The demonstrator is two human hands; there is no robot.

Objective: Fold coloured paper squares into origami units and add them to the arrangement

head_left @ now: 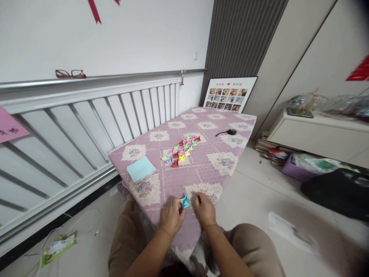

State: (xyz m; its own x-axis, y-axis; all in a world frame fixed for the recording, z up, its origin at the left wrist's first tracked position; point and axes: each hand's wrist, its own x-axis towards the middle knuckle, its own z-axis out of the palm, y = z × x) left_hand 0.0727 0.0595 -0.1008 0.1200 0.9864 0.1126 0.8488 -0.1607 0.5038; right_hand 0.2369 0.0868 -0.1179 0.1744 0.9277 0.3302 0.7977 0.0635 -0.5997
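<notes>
Between the thumb and fingers of my left hand [172,216] is a small blue folded-paper piece [185,201] with pointed corners, held just over the near end of the table. To its right, my right hand [205,207] is curled with the thumb against the fingers, apart from the blue piece. Whether anything is pinched there is too small to make out. Farther up the tablecloth, several similar folded-paper pieces [181,157] in red, yellow, green, pink and purple stand grouped in slanting rows. A stack of light blue paper squares [141,169] lies on the left side.
The table has a pink flowered tablecloth [198,171]. A small black object with a cord [231,132] lies toward its right edge. A photo board [230,94] leans at the far end. Along the left runs a white radiator [115,115]; glasses [70,74] rest on the pipe above.
</notes>
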